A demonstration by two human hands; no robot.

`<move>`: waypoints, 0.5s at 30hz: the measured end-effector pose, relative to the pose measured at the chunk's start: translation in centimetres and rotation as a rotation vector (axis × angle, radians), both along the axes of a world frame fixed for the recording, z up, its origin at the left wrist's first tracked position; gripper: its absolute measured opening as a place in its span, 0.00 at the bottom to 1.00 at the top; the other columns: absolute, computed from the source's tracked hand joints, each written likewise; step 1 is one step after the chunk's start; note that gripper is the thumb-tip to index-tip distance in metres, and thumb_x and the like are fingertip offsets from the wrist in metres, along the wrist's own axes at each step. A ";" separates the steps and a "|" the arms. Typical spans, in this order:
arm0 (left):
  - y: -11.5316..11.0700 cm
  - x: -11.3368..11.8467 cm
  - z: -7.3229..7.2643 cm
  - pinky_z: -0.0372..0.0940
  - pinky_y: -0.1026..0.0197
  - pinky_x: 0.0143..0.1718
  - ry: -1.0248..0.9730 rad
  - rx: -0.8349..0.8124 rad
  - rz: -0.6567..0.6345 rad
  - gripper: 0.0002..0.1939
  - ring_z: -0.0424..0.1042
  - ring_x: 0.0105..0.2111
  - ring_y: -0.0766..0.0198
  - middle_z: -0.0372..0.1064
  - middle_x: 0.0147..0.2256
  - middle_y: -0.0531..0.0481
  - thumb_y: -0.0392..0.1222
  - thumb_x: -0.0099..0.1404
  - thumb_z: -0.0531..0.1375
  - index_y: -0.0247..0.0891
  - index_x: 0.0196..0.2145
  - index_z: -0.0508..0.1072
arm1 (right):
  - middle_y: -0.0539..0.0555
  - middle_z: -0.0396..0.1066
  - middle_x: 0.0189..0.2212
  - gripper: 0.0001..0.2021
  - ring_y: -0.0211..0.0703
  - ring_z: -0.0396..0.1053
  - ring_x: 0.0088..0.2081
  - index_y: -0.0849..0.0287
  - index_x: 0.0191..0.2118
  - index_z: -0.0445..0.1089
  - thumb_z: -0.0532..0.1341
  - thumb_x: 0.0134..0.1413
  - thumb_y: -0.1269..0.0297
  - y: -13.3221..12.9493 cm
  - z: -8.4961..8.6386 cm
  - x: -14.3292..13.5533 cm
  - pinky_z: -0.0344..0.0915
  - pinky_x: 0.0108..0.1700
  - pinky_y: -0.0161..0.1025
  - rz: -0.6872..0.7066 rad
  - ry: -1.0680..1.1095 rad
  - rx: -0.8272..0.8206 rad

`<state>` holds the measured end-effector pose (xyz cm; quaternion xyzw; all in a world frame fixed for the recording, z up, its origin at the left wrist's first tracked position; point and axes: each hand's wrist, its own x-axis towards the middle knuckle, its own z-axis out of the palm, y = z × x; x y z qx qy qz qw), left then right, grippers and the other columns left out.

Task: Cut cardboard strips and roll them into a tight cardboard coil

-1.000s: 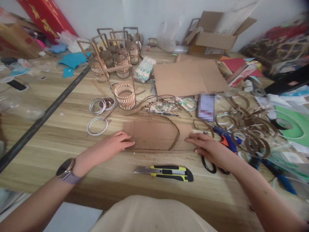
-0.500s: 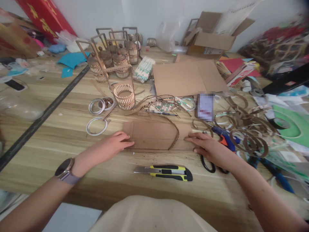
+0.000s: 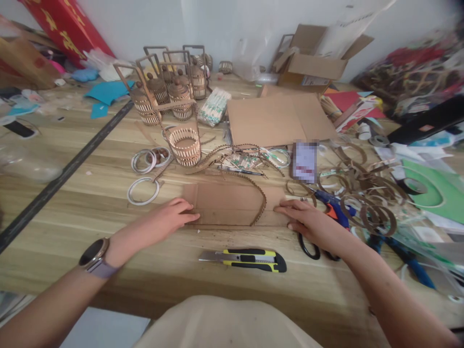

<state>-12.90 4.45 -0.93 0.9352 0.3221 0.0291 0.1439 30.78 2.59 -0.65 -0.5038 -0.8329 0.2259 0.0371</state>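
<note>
Nearest thing: utility knife (image 3: 242, 259), lower centre of the frame, flat on the bench (image 3: 155, 282), blade toward the left.
Black handle loops (image 3: 311, 257): right of the knife, partly under the right hand (image 3: 313, 220).
Left hand: fingers open and slightly spread, tips on the left end of the cardboard piece (image 3: 224, 203), gripping nothing.
Right hand: fingers open, tips on the cardboard's right end, thumb near its lower edge, gripping nothing.
Cardboard piece: centre of the frame, flat, lying between the two hands, its middle clear of the fingers.
Toothed strip (image 3: 266, 198): curved across the cardboard, nearer the right hand, touching neither hand.
Right of centre: glue gun (image 3: 339, 212), beside brown rings (image 3: 390, 222).
Left of centre: white ring (image 3: 143, 202), beyond the left hand.
Farther: open basket (image 3: 184, 153); cardboard sheet (image 3: 268, 118), upper right of it.
Farthest: lidded baskets (image 3: 179, 99), upper left; open box (image 3: 315, 67), upper right.
</note>
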 end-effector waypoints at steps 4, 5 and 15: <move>-0.1 0.9 1.6 0.66 0.53 0.50 0.063 0.053 0.001 0.21 0.67 0.49 0.54 0.70 0.49 0.44 0.27 0.67 0.56 0.45 0.53 0.75 | 0.58 0.67 0.56 0.23 0.55 0.63 0.61 0.50 0.57 0.70 0.55 0.55 0.69 0.0 0.0 -0.1 0.61 0.62 0.55 -0.016 -0.002 0.009; 0.0 1.3 2.1 0.66 0.52 0.50 0.077 0.067 0.003 0.19 0.67 0.49 0.53 0.70 0.49 0.44 0.28 0.67 0.58 0.44 0.52 0.75 | 0.58 0.68 0.56 0.23 0.55 0.63 0.61 0.50 0.57 0.70 0.54 0.55 0.69 0.0 0.0 -0.1 0.61 0.62 0.55 -0.017 -0.001 0.011; 1.4 4.6 2.9 0.64 0.56 0.40 0.255 0.025 -0.114 0.05 0.70 0.40 0.57 0.69 0.38 0.48 0.33 0.67 0.61 0.36 0.32 0.72 | 0.58 0.68 0.55 0.24 0.56 0.63 0.60 0.51 0.56 0.70 0.54 0.54 0.70 0.0 0.2 -0.2 0.63 0.61 0.54 0.009 -0.014 0.026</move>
